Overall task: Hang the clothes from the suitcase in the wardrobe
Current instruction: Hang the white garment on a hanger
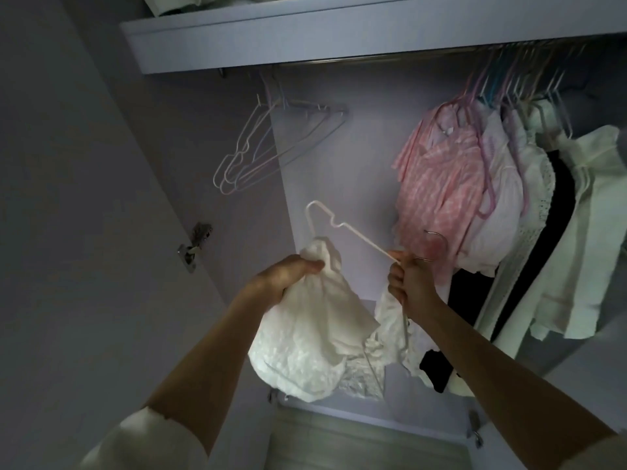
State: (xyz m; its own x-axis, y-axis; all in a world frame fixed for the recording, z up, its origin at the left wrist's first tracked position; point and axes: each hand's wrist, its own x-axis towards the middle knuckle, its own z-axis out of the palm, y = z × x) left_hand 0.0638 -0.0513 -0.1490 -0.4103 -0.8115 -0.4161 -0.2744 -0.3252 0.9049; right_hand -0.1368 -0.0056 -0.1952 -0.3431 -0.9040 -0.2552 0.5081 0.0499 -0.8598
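Observation:
I stand in front of the open wardrobe. My left hand (288,276) grips a bunched white garment (312,334) near its top. My right hand (409,283) holds a white wire hanger (339,227) by its neck, its metal hook (436,244) curling up beside my fingers. One shoulder of the hanger sticks up free above the cloth; the other side runs down into the garment. The rail (356,59) runs under the top shelf, above both hands.
Several empty hangers (251,150) hang at the rail's left end. Pink, white and black clothes (451,184) fill the right side. A shelf (305,32) with folded items is overhead. The open door with hinges (195,245) stands left. A drawer front (356,442) lies below.

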